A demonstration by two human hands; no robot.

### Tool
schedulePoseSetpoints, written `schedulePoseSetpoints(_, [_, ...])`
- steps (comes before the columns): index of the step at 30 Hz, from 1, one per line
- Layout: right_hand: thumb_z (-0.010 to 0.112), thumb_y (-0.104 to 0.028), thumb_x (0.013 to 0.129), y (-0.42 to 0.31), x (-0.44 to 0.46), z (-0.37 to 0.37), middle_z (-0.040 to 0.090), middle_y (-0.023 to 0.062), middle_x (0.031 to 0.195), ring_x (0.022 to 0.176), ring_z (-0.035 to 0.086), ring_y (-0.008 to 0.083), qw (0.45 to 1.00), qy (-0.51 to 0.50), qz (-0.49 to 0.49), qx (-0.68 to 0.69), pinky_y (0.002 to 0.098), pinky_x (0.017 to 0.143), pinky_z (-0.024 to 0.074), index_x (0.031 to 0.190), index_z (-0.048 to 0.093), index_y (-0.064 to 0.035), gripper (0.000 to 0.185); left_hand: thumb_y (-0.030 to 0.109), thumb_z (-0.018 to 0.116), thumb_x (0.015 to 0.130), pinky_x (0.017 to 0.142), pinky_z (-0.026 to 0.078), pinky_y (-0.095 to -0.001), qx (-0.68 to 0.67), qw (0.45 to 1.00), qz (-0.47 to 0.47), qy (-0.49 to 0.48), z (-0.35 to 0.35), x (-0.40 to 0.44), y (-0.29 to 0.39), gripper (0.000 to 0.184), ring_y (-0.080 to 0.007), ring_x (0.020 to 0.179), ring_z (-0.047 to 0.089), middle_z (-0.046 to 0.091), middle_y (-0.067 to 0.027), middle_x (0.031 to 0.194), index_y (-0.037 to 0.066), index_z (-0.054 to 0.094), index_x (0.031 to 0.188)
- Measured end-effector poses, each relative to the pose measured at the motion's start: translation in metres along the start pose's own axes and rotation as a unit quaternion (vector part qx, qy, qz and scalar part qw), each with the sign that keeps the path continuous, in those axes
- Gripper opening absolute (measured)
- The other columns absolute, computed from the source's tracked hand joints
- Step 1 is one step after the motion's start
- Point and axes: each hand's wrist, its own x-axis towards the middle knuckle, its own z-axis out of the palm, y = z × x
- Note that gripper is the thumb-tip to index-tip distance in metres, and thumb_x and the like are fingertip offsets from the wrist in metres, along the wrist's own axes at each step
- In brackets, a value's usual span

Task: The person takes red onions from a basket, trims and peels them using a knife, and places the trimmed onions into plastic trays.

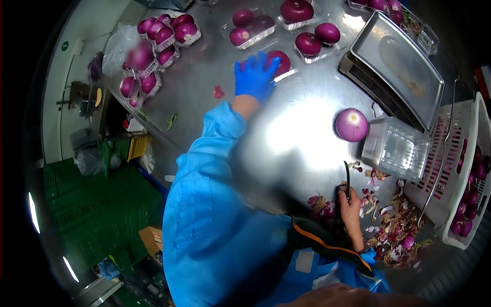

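My left hand (254,77), in a blue glove, reaches across the metal table with its fingers spread and curved over a clear plastic tray of red onions. One red onion (278,63) shows beside its fingertips; the palm side is hidden. My right hand (350,207) is bare and low on the table, closed around a small curved knife (348,176) whose dark blade points up and away. Above the knife lies a peeled red onion (352,125), next to a stack of empty clear trays (396,147).
A weighing scale (396,66) stands at the right, beside a white basket (434,179) of onions. Onion peelings (394,230) are heaped near my right hand. Packed onion trays (166,38) stand at far left; more filled trays (254,38) lie beyond my left hand.
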Motion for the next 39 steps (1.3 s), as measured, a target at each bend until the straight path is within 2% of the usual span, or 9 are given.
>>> schedulePoseSetpoints(2, [0.058,-0.023,0.095,0.004,0.002,0.001,0.066,0.0238,0.106,0.097,0.064,0.037,0.999,-0.008,0.029,-0.01,0.0392,0.085,0.0487,0.117,0.06,0.0018,0.034,0.028,0.067,0.081,0.1,0.037,-0.0603,0.016,1.0,-0.016,0.001,0.012,0.024,-0.015,0.055,-0.0358,0.124,0.05,0.048,-0.0117,0.141,0.028,0.053,0.134])
schedulePoseSetpoints(5, [0.059,-0.012,0.094,-0.005,0.007,0.004,0.06,0.0032,0.077,0.071,0.051,0.0103,1.0,0.028,0.003,0.014,0.0266,0.066,0.0443,0.101,0.062,0.002,0.016,0.027,0.069,0.08,0.098,0.038,-0.0589,0.042,0.999,-0.012,0.023,0.033,0.058,-0.04,0.057,-0.035,0.123,0.05,0.05,-0.0115,0.139,0.028,0.053,0.135])
schedulePoseSetpoints(18, [0.058,-0.011,0.094,-0.025,0.013,-0.001,0.058,0.0007,0.075,0.07,0.051,0.0094,0.99,0.021,0.077,0.116,0.026,0.065,0.0433,0.095,0.063,0.0003,0.013,0.037,0.072,0.082,0.105,0.037,-0.0573,0.052,0.972,-0.226,0.031,0.054,0.199,-0.07,0.078,-0.0336,0.132,0.041,0.035,-0.0099,0.15,0.023,0.033,0.149])
schedulePoseSetpoints(21, [0.058,-0.012,0.094,-0.037,0.009,-0.007,0.057,-0.0007,0.073,0.068,0.049,0.0083,0.98,0.015,0.1,0.173,0.0251,0.063,0.0419,0.094,0.063,0.0001,0.014,0.025,0.071,0.084,0.104,0.042,-0.047,-0.133,0.957,-0.074,0.247,0.038,0.192,-0.014,0.069,-0.0333,0.129,0.045,0.04,-0.0143,0.145,0.013,0.04,0.144])
schedulePoseSetpoints(22, [0.058,-0.013,0.094,-0.025,0.008,-0.002,0.056,-0.0011,0.073,0.067,0.048,0.0079,0.982,0.029,0.076,0.171,0.0249,0.062,0.0413,0.094,0.063,0.0,0.014,0.019,0.069,0.085,0.103,0.043,-0.0433,-0.404,0.89,-0.09,0.189,0.0,0.173,0.027,0.062,-0.0332,0.125,0.048,0.045,-0.0159,0.14,0.009,0.044,0.141])
schedulePoseSetpoints(26, [0.059,-0.013,0.094,-0.025,-0.005,-0.008,0.055,-0.0017,0.071,0.066,0.047,0.0075,0.978,0.055,0.052,0.193,0.025,0.06,0.0397,0.093,0.063,0.0,0.014,0.013,0.062,0.089,0.097,0.048,-0.041,-0.612,0.758,0.209,0.087,-0.064,0.069,0.169,0.036,-0.033,0.112,0.06,0.06,-0.0152,0.122,0.005,0.06,0.124])
schedulePoseSetpoints(29, [0.058,-0.016,0.095,0.002,-0.016,-0.014,0.064,0.0079,0.083,0.075,0.057,0.0149,0.985,0.044,0.045,0.161,0.0294,0.068,0.0462,0.106,0.066,0.0006,0.022,0.032,0.062,0.087,0.107,0.037,-0.0468,-0.519,0.77,0.358,0.103,-0.112,0.015,0.253,0.051,-0.0339,0.11,0.058,0.063,-0.0136,0.113,0.006,0.055,0.131])
schedulePoseSetpoints(32, [0.059,-0.017,0.094,0.032,-0.031,-0.015,0.064,0.011,0.084,0.077,0.058,0.0174,0.985,0.077,0.021,0.153,0.0324,0.071,0.0471,0.106,0.065,0.0024,0.024,0.042,0.057,0.089,0.115,0.022,-0.048,-0.258,0.863,0.377,-0.216,-0.139,-0.008,0.299,0.053,-0.0304,0.118,0.055,0.066,-0.0102,0.11,0.003,0.058,0.125])
schedulePoseSetpoints(39, [0.06,-0.018,0.094,0.048,-0.07,-0.035,0.055,-0.0024,0.072,0.067,0.046,0.0074,0.97,0.17,0.001,0.176,0.0249,0.06,0.0394,0.094,0.063,-0.0006,0.018,0.028,0.067,0.082,0.077,0.052,-0.0458,-0.259,0.898,0.334,-0.12,-0.132,0.004,0.306,0.021,-0.0342,0.092,0.064,0.067,-0.0141,0.094,0.009,0.069,0.09])
